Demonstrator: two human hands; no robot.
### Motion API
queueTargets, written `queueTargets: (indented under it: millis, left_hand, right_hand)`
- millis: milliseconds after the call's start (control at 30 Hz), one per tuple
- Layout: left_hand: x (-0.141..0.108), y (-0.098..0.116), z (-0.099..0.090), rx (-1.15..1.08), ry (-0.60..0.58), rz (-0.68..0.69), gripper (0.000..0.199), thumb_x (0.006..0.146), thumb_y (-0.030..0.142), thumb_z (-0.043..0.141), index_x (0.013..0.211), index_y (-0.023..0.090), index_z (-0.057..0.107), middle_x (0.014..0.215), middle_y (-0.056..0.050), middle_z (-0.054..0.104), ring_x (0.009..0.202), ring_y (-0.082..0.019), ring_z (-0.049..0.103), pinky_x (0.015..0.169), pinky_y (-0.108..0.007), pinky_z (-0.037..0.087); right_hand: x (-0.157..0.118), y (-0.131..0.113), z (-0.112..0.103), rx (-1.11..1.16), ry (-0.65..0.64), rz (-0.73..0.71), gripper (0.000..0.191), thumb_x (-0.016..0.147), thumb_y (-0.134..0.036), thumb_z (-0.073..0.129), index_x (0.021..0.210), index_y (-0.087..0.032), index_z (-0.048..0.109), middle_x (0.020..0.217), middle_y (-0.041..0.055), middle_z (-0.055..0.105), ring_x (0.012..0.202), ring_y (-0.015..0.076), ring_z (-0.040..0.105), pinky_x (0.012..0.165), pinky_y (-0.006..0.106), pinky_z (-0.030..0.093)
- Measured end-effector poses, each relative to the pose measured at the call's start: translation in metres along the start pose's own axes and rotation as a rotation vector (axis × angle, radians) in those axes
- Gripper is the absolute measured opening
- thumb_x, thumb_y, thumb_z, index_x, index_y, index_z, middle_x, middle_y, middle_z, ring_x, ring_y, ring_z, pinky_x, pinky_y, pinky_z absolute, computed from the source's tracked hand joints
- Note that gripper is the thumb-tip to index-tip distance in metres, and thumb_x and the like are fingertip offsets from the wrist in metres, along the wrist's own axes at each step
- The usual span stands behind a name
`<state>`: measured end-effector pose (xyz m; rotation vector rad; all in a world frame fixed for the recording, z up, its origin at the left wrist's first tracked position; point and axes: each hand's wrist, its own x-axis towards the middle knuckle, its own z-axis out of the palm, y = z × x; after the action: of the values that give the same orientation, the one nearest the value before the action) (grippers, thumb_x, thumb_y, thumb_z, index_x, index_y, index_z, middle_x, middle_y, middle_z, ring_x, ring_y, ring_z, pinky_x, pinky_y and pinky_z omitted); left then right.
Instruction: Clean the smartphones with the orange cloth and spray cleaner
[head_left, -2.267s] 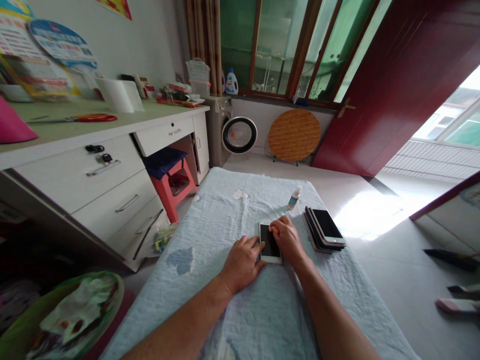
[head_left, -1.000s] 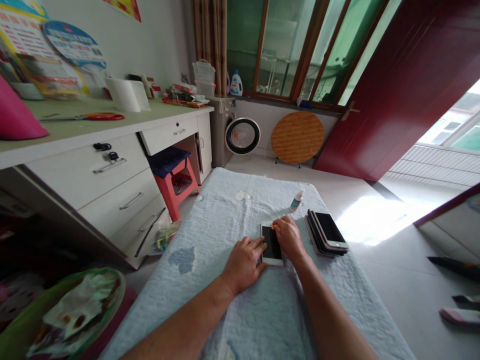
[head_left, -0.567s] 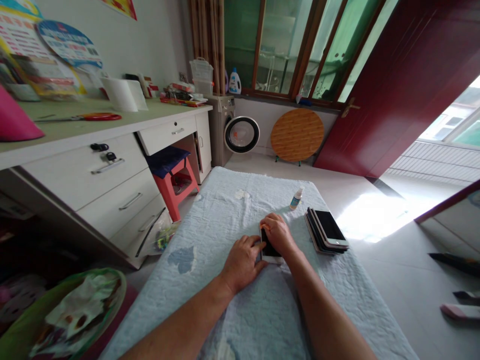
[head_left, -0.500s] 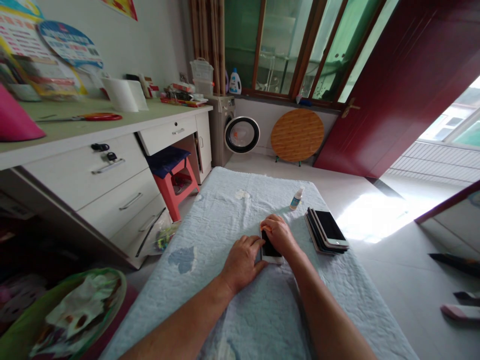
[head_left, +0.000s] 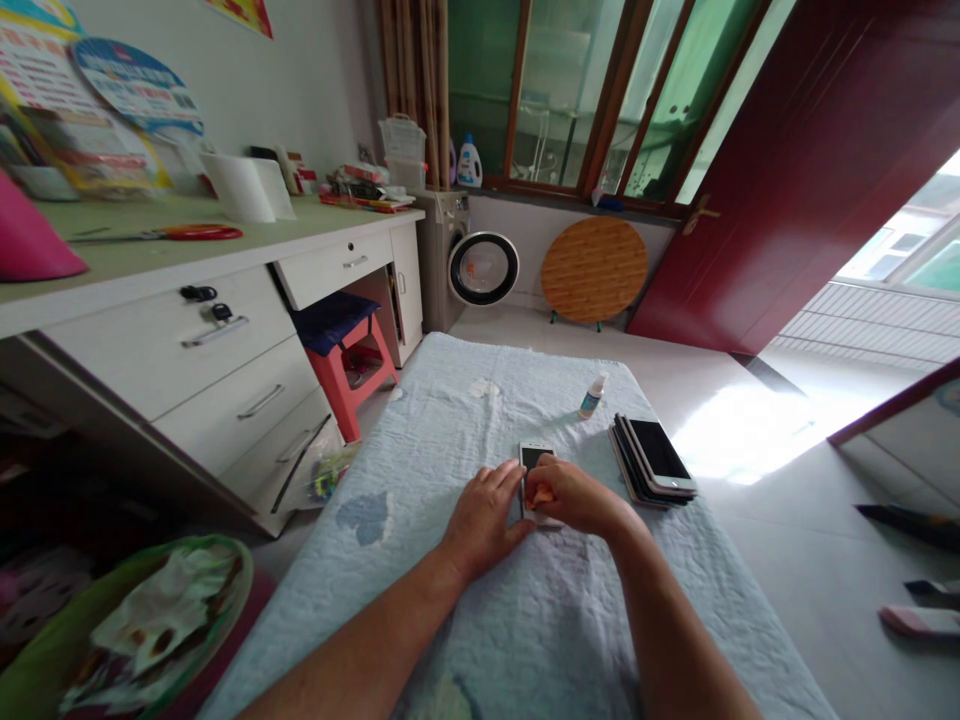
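Observation:
A white smartphone (head_left: 538, 455) with a dark screen lies face up on the light blue quilted cover. My left hand (head_left: 486, 512) grips its left edge, thumb by the lower corner and fingers along the side. Bunched in my right hand (head_left: 571, 494) is a small orange cloth (head_left: 541, 495), pressed on the lower part of the screen. My right fingers hide much of the phone. To the right rests a stack of several phones and tablets (head_left: 652, 460), a white-framed one on top. A small spray bottle (head_left: 592, 397) stands upright beyond the hands.
On the left is a white desk (head_left: 172, 375) with scissors (head_left: 187, 232) and a paper roll (head_left: 244, 188). A red stool (head_left: 352, 380) is tucked beneath it. A bin (head_left: 240, 570) with crumpled tissues stands at the lower left. An open washing machine (head_left: 442, 260) is behind.
My right hand has slid with the orange cloth from the phone's top end down towards its lower end, uncovering the top. My left hand stays at the phone's left edge.

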<state>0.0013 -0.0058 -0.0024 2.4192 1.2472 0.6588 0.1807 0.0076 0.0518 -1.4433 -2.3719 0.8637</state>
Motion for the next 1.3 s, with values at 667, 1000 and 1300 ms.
queueTargets:
  millis: [667, 1000, 1300]
  left_hand:
    - [0.001, 0.002, -0.005, -0.009, -0.046, 0.024, 0.055, 0.08, 0.043, 0.066, 0.129, 0.023, 0.05, 0.135, -0.006, 0.054, 0.113, -0.025, 0.051, 0.098, -0.039, 0.039]
    - [0.003, 0.001, -0.005, -0.02, -0.064, 0.036, 0.058, 0.083, 0.049, 0.06, 0.133, 0.022, 0.049, 0.137, -0.008, 0.052, 0.113, -0.026, 0.05, 0.1, -0.041, 0.037]
    - [0.003, 0.001, -0.003, -0.02, -0.048, 0.028, 0.059, 0.08, 0.043, 0.066, 0.132, 0.02, 0.05, 0.135, -0.005, 0.054, 0.111, -0.026, 0.05, 0.099, -0.039, 0.038]
  right_hand:
    - [0.002, 0.016, -0.002, -0.079, 0.124, 0.121, 0.023, 0.067, -0.003, 0.054, 0.073, -0.018, 0.07, 0.077, 0.0008, 0.057, 0.068, 0.0106, 0.052, 0.066, 0.02, 0.037]
    - [0.02, 0.038, 0.018, -0.138, 0.531, 0.182, 0.019, 0.076, -0.007, 0.051, 0.081, -0.018, 0.065, 0.082, 0.0004, 0.049, 0.075, 0.0124, 0.05, 0.071, 0.021, 0.037]
    - [0.036, 0.046, 0.025, -0.18, 0.65, 0.207, 0.018, 0.083, -0.013, 0.049, 0.082, -0.019, 0.067, 0.085, 0.0041, 0.054, 0.083, 0.0164, 0.05, 0.078, 0.025, 0.038]
